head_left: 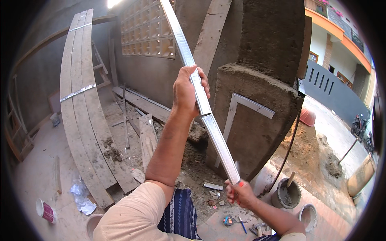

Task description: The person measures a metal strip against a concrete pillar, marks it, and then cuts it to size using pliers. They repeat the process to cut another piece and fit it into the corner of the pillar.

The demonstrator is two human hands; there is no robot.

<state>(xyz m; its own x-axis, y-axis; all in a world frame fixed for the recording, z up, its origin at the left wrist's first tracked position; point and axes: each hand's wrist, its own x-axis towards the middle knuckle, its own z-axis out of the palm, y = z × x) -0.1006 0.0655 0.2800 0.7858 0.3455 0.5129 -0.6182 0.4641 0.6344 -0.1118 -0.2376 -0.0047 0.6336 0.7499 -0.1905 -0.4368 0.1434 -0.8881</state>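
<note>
My left hand (185,90) has its fingers wrapped around the long shiny strip (219,142), up in the air. It slants down rightward to my right hand (243,196), fingers curled around a red thing (241,184).

- I see a plain beige top (128,211), its left sleeve (157,196) ending near the elbow.
- On the right, I catch only a sliver of beige sleeve (295,237).
- Below, I make out dark blue patterned cloth (185,213) with a pale key-pattern band (172,213).
- Left hand (188,90) and right hand (242,195) look bare.
</note>
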